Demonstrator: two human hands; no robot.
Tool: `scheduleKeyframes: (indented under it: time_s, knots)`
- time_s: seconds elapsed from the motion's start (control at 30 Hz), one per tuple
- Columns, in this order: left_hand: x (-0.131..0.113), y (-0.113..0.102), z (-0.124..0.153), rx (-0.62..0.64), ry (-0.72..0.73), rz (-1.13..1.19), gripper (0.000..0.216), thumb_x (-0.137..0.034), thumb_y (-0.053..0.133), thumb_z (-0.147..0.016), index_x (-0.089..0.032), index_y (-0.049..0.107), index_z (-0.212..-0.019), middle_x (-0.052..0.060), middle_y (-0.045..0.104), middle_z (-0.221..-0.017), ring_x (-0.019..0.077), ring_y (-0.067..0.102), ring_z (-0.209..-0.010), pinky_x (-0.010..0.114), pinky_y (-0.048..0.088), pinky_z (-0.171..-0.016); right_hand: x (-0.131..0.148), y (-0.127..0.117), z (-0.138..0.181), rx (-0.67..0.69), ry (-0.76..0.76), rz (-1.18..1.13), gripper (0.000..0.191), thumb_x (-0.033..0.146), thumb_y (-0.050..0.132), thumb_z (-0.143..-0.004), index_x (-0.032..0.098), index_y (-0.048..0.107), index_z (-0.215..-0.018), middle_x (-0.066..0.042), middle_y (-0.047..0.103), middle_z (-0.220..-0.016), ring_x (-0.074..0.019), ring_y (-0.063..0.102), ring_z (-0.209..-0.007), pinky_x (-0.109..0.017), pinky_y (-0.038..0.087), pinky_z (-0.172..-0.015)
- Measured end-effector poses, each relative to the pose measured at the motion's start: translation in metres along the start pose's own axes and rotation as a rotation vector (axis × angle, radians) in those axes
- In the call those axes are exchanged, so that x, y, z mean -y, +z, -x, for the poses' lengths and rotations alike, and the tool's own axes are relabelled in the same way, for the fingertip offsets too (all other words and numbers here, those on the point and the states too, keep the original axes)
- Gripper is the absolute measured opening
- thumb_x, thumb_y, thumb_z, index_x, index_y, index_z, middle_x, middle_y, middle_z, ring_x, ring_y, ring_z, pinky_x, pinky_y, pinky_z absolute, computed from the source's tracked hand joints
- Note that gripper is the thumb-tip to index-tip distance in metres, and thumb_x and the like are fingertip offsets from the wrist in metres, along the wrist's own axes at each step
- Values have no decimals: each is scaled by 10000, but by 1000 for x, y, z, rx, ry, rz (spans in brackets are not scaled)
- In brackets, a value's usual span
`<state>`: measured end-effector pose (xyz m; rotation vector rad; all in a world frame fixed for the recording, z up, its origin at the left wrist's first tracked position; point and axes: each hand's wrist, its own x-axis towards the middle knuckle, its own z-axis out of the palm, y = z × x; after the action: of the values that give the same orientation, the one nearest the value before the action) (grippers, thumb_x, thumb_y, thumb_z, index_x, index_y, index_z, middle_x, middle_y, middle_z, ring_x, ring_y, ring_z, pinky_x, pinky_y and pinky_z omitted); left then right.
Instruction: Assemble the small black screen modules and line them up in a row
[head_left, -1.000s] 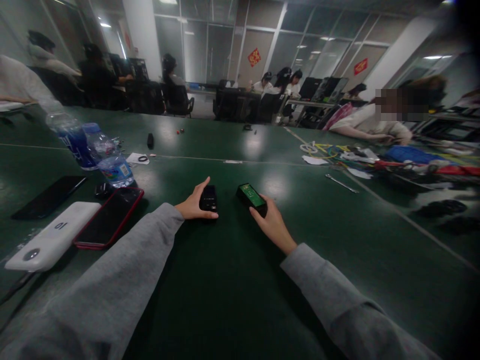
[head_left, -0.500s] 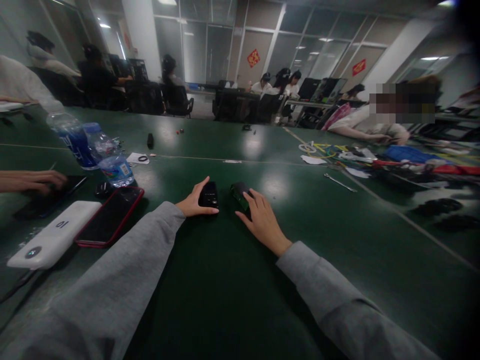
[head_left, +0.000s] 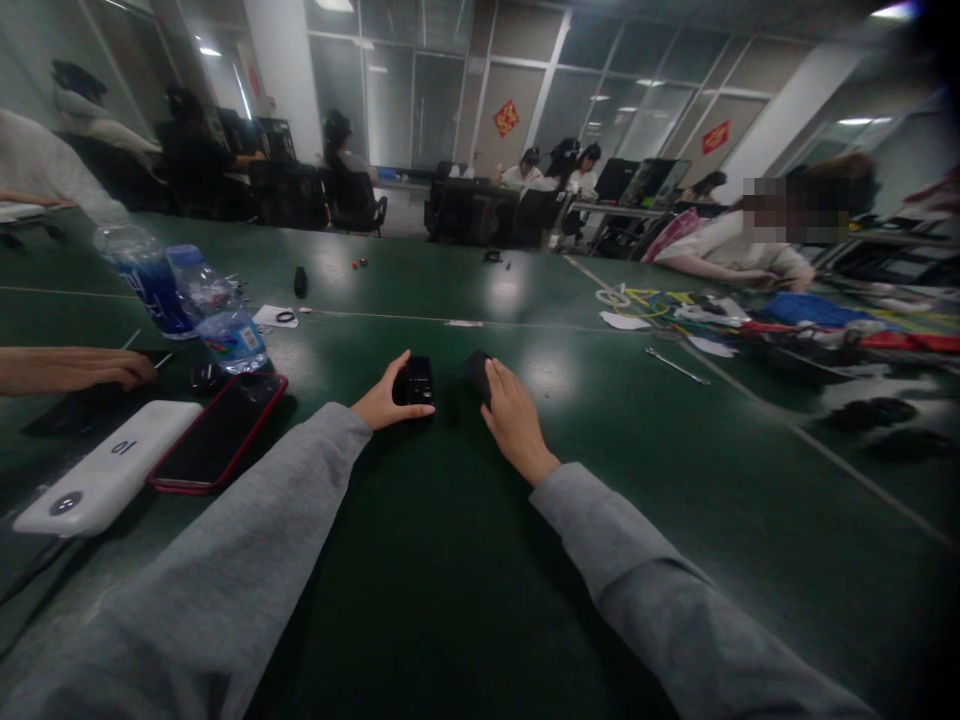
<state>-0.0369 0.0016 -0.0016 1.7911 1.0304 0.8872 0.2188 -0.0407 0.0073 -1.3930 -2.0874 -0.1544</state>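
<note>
In the head view my left hand [head_left: 390,397] grips a small black device [head_left: 420,382], thumb on its near edge and fingers along its far left side. Small light markings show on its upper face. To the right of it, my right hand [head_left: 516,418] is closed on a dark rectangular piece [head_left: 477,378], which is tilted. Its exact kind I cannot make out. A short gap of tabletop separates the two objects.
On the left lie a red-edged phone [head_left: 221,435], a white power bank [head_left: 112,465] and two water bottles [head_left: 217,310], [head_left: 146,275]. Another person's hand [head_left: 97,368] rests beside them. A wrench [head_left: 676,366] and tangled cables [head_left: 652,300] lie on the right of the green table [head_left: 420,560].
My right hand has closed on the dark piece and turned it, so its greenish side no longer shows. My left hand and the black device have shifted slightly away from me.
</note>
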Motion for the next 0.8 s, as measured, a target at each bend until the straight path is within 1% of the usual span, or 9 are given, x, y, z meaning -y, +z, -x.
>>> scheduleKeyframes:
  time_s: [0.03,0.1,0.2,0.3,0.37,0.47,0.57,0.7,0.8]
  knots:
    - [1,0,0,2,3,4,1179,-436,810,-601,-222,74,-1497,208,213,-1524,360,200,-1415,561,158,-1143,4,-1,0,16,-30,21,650,89,440,-824,100,268,-1450,-170,330,-1445,-316,332,-1328,-524,358,-1073]
    - [1,1,-1,1,5,2,1178,-432,809,-603,-204,76,-1497,212,211,-1524,352,208,-1414,549,163,-1147,13,-2,0,39,-71,33,624,146,444,-872,97,245,-1460,-173,305,-1461,-322,316,-1338,-530,354,-1074]
    - [-1,2,0,-12,26,-21,1168,-429,806,-608,-157,95,-1492,224,228,-1515,338,215,-1414,521,174,-1153,26,-5,3,82,-157,28,582,262,456,-926,88,270,-1449,-171,275,-1482,-318,257,-1369,-531,303,-1107]
    - [-2,3,0,-21,59,-30,1141,-424,801,-614,-160,118,-1488,217,248,-1510,337,223,-1411,527,184,-1148,34,-6,6,115,-222,25,534,273,435,-946,97,304,-1432,-156,246,-1500,-294,203,-1393,-515,257,-1132]
    - [-2,3,0,-22,58,-31,1130,-425,797,-619,-176,121,-1489,212,253,-1510,343,229,-1408,541,185,-1143,34,-5,7,93,-191,20,528,270,422,-952,115,288,-1439,-149,230,-1505,-285,183,-1400,-514,248,-1134]
    - [0,2,0,-14,35,-34,1130,-437,793,-624,-192,111,-1492,208,238,-1517,351,233,-1405,549,193,-1138,29,-2,9,31,-65,1,568,295,447,-941,128,256,-1449,-166,222,-1497,-312,172,-1398,-548,255,-1118]
    - [0,2,1,-18,42,-57,1081,-460,777,-642,-211,151,-1486,188,223,-1529,351,247,-1400,542,210,-1136,24,2,10,34,30,-52,610,306,480,-919,116,241,-1448,-201,261,-1460,-342,269,-1356,-552,335,-1070]
    - [-4,4,1,-55,63,-104,968,-505,731,-686,-211,235,-1464,169,238,-1531,342,247,-1403,532,208,-1140,22,3,10,16,66,-132,614,271,442,-922,117,190,-1460,-204,258,-1452,-331,322,-1330,-519,404,-1034]
    - [-8,7,2,-74,62,-139,923,-531,704,-703,-218,267,-1454,158,259,-1528,337,222,-1414,538,191,-1145,23,3,10,35,85,-155,565,286,413,-940,134,224,-1449,-195,288,-1438,-324,354,-1313,-506,444,-1001]
